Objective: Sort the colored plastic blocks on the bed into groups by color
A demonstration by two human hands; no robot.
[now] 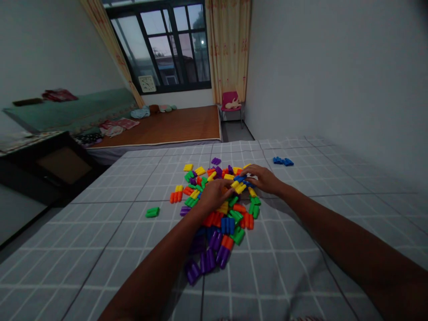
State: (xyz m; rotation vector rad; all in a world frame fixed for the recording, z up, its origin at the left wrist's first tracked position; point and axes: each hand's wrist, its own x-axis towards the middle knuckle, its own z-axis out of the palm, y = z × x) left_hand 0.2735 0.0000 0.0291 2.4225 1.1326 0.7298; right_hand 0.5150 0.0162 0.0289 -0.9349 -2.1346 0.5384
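So there's a big messy pile [236, 217] of plastic blocks around the middle of the desk [110, 267], which has a grey checked cloth on it. Both hands are in at the far part of the pile. Left hand [214, 194] is reaching over it, thumb and fingers pinching a yellow block [239, 187]. Right hand [260, 178] comes in from the other side, fingertips closed on a blue block [239, 178] right up against the yellow one. Can't tell if those two are clicked together or just touching.

Strays: a green block [153, 212] lies off by itself toward the desk's left edge, a blue pair [283, 161] sits toward the far right corner, and a purple block [216, 161] is on the far-edge side of the pile. Some purple blocks [207, 261] make up the end nearest the desk's near edge.

Past the far edge there's a bed [180, 122], a pink chair [230, 98] and a clock [147, 84] by the window [160, 42].
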